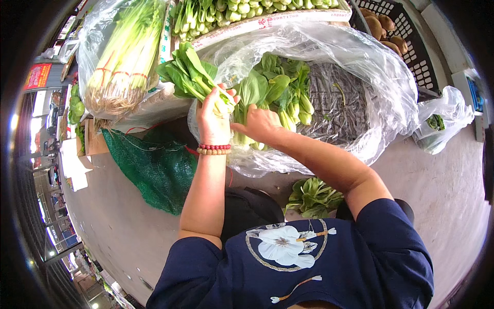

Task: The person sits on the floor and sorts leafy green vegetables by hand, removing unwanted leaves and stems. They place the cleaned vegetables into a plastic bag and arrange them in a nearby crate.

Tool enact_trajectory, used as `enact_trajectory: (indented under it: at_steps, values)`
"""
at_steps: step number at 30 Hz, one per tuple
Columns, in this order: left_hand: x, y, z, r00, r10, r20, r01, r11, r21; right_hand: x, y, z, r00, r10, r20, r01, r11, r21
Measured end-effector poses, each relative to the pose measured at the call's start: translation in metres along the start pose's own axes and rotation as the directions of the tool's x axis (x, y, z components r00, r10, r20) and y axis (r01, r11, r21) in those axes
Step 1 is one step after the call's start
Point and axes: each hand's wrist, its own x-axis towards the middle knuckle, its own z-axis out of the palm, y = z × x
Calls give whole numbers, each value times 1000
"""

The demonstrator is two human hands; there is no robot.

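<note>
My left hand (214, 116) is raised over the left rim of a large clear plastic bag (386, 77), closed around a head of leafy green bok choy (191, 75) whose leaves point up and left. Close beside it, my right hand (260, 123) reaches over the bag at more bok choy (247, 92); the thumb and a finger are apart, and the hand partly hides the stalks, so its hold is unclear. Further bok choy (295, 108) lies inside the bag to the right, next to a dark, plastic-covered bottom (335, 100).
Bundled leafy stalks with roots (119, 73) stand in plastic at upper left. Behind the bag is a white box (278, 19) of green vegetables. A black crate (418, 58) holds brown produce. Green mesh (154, 174) lies lower left; more greens (314, 197) lie near my legs.
</note>
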Motion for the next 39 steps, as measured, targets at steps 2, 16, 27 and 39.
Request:
enact_trajectory:
  at_steps: [2,16,27,39]
  values:
    - [0,1,0,1000,13,0,-13,1000,-18,8,1,8,999,-16,-40,15,1000,-25]
    - [1,0,0,999,33,-1,-33,999,-1,21,53,-49,929,-143,342,-136,728,672]
    - [-21,-9,28,962,-162,221,61,912,405,-9,81,-104,920,-368,133,99,548,831]
    - [-20,-27,24,920,-291,262,153,883,445,-12,58,-91,969,-241,49,102,576,811]
